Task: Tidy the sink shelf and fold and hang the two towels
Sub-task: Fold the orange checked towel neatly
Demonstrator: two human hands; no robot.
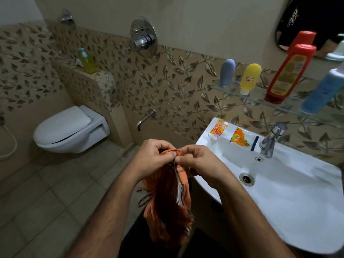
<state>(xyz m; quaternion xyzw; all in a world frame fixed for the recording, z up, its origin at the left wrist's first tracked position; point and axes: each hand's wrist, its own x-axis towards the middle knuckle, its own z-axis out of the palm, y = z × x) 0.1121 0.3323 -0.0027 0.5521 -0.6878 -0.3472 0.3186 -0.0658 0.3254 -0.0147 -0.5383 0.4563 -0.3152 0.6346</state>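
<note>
The orange towel (167,205) hangs bunched from both hands, long axis near vertical, its fringed lower end trailing down in front of the person. The left hand (154,157) and the right hand (199,162) meet at its top edge, fingers and thumbs curled, each pinching the hem, knuckles nearly touching. The towel hangs just left of the white sink (290,192), its right side near the basin's front corner. To the left lies open tiled floor (55,183), with the toilet (70,127) well apart. Above the sink the glass shelf (247,94) carries a grey-blue tube (227,72), a yellow tube (249,78), a red bottle (288,73) and a blue bottle (323,90), all upright.
</note>
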